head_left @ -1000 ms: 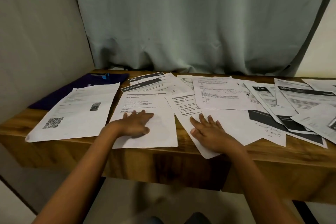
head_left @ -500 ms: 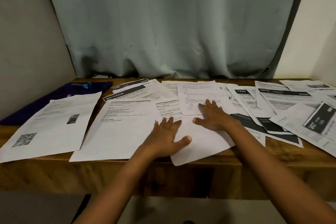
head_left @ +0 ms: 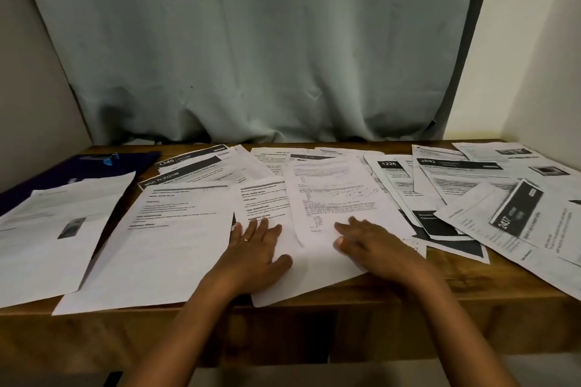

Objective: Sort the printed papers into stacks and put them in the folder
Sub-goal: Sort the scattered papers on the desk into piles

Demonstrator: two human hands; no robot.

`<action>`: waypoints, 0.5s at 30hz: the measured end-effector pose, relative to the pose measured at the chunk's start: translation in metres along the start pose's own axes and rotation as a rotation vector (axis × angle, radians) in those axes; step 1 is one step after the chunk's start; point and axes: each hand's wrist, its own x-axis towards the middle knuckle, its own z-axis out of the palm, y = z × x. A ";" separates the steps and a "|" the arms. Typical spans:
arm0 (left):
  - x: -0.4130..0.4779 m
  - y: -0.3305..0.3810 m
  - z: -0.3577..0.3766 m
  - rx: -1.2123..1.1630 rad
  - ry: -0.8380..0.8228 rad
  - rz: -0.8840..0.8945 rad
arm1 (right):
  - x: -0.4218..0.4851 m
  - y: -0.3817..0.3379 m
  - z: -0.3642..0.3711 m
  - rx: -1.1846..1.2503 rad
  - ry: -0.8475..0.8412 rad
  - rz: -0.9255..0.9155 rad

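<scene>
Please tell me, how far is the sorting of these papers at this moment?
Done: nothing yet; the printed papers lie loose and overlapping over the table, with no neat stack. In hand: the left hand and the right hand rest flat on two neighbouring middle sheets. Left: to form the stacks and put them in the blue folder, which lies at the far left, partly under a sheet.

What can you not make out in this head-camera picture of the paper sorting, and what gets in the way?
- Blue folder: head view, near part hidden under the leftmost sheet.
- Body text of the papers: head view, too small and blurred to read.
- 2437 sheet: head view, cut off by the right edge.
- Middle sheet: head view, partly covered by the left hand and the overlapping sheet.
</scene>
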 end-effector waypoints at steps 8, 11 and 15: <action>0.019 0.042 0.004 -0.162 0.176 0.045 | -0.022 0.027 -0.024 0.165 0.498 0.216; 0.024 0.048 0.013 -0.165 0.161 0.050 | -0.009 0.045 -0.018 0.052 0.443 0.377; 0.024 0.044 0.023 -0.068 0.225 0.062 | -0.005 0.053 -0.003 0.088 0.506 0.358</action>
